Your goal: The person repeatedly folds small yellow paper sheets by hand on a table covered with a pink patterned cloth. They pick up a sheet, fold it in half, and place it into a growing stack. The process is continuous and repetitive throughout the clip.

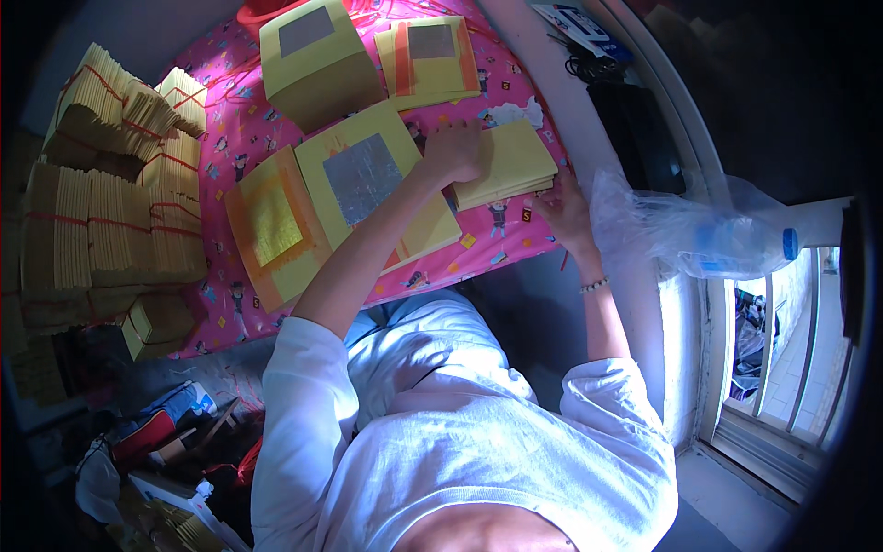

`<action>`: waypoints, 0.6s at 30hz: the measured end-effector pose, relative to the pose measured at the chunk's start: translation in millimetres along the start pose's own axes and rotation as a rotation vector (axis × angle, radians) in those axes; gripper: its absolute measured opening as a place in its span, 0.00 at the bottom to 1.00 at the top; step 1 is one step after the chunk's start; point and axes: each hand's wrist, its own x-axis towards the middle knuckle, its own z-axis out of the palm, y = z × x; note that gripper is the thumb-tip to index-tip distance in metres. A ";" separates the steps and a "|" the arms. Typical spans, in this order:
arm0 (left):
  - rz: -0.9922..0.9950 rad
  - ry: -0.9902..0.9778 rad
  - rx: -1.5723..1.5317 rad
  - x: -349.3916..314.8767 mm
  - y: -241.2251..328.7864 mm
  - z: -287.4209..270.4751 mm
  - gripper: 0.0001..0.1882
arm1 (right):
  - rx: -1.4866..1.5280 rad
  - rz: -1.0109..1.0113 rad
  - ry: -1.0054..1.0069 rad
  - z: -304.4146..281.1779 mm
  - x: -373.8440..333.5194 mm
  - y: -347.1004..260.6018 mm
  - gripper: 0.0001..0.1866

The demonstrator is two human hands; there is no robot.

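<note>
A thick stack of yellow paper sheets [515, 161] lies on the pink patterned cloth [230, 138] at its right edge. My left hand [453, 152] rests on the stack's left side, fingers bent over the top sheets. My right hand [567, 210] holds the stack's right lower corner from the side. Beside the left hand lies a yellow sheet with a silver foil square [363, 179]. Left of it lies a sheet with a gold foil square [274, 225].
Two more piles of silver-foil sheets [313, 55] [430, 57] lie at the far edge. Bundles of yellow paper tied with red string [110, 212] are heaped at the left. A crumpled clear plastic bag [699, 235] sits at the right by a window rail. Boxes and clutter [166, 432] lie lower left.
</note>
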 end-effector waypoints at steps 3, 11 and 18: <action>-0.046 -0.008 -0.140 15.9 -0.2 12.2 0.30 | 0.088 0.027 -0.013 1.8 3.3 10.6 0.20; -0.130 -0.109 -0.159 26.3 10.3 10.4 0.46 | 0.104 0.104 -0.012 -0.9 7.1 0.3 0.14; -0.088 -0.085 -0.132 33.0 0.9 17.6 0.45 | 0.067 0.119 -0.032 -2.0 9.9 -2.5 0.14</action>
